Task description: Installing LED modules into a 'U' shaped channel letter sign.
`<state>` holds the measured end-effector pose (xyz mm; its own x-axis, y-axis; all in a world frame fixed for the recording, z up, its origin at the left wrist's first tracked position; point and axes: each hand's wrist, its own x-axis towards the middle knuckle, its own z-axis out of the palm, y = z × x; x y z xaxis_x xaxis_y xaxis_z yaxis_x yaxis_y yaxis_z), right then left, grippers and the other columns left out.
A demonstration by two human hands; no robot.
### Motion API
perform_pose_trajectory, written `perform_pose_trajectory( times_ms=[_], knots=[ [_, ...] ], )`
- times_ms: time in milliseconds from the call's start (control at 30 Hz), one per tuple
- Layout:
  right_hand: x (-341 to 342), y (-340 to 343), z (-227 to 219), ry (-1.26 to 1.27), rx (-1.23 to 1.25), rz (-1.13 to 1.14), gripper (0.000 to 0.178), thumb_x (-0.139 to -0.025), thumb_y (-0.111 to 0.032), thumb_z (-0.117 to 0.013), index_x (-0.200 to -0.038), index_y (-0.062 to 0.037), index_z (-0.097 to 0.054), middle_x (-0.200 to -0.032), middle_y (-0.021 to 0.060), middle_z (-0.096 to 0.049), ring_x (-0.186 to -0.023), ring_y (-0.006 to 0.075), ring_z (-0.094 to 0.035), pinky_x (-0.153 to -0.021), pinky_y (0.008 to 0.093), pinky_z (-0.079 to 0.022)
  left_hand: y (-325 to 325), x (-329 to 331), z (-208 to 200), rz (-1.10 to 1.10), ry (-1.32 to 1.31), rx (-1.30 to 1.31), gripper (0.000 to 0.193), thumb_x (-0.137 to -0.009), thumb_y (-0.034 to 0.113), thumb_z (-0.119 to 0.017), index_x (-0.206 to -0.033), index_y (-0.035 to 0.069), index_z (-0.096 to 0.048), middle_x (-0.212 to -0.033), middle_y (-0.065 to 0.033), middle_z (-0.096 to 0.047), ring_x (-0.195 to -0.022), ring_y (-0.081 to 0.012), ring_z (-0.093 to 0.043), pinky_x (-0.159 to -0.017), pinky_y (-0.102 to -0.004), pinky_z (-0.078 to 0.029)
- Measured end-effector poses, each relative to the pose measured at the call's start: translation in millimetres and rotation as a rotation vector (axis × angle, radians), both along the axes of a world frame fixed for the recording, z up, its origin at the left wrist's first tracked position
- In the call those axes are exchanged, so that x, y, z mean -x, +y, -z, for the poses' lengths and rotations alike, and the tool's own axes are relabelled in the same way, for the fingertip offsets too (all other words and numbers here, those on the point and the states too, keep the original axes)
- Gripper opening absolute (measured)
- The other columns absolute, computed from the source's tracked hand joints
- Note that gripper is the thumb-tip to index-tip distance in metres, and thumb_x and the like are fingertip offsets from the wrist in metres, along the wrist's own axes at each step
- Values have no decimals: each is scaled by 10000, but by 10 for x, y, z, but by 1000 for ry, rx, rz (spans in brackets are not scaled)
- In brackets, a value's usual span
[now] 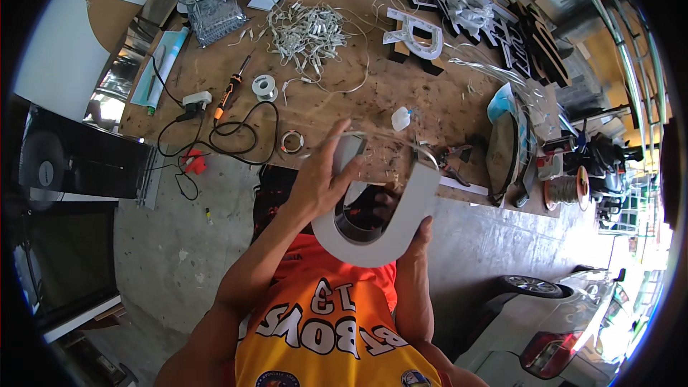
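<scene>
A grey U-shaped hollow sign letter (358, 249) is held up in front of my body, at the near edge of the workbench. My left hand (317, 183) grips its left arm, fingers wrapped over the side. Around the lower right of the curve, my right hand (421, 236) closes on the letter; most of its fingers are hidden behind. Between the two upper ends runs a thin pale wire (401, 141). Just beyond the letter stand a small white bottle (401, 119) and, to its right, pliers (453, 161). A small coil of wire (292, 142) lies left of my left hand.
On the wooden workbench (337, 111) lie a heap of white LED modules (308, 34), an orange-handled soldering iron (231, 93), a solder spool (264, 87) and a black cord (244, 147). A P-shaped letter (416, 34) sits farther back. A parked car (537, 322) stands at the right.
</scene>
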<state>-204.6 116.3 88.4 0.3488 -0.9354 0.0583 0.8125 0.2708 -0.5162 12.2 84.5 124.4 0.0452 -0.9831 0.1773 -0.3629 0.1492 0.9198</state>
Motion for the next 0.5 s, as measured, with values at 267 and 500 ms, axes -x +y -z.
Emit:
perform_pose_trajectory(
  times_ms=[267, 500],
  knots=[
    [-166, 152, -92, 718, 163, 211, 1257, -661, -537, -861, -1578, -101, -119, -1258, 161, -523, -1040, 300, -657, -838, 420, -605, -82, -118, 107, -146, 48, -57, 630, -1004, 323, -593, -1506, 44, -334, -1374, -223, -551, -1210, -304, -586, -1024, -393, -443],
    [-193, 94, -48, 664, 122, 255, 1290, -620, -484, -866, -1588, -110, -100, -1206, 151, -535, -982, 253, -656, -765, 363, -585, -31, -86, 18, -155, 120, -23, 648, -1003, 362, -592, -1494, 28, -333, -1373, -226, -539, -1240, -311, -551, -1058, -404, -410]
  ],
)
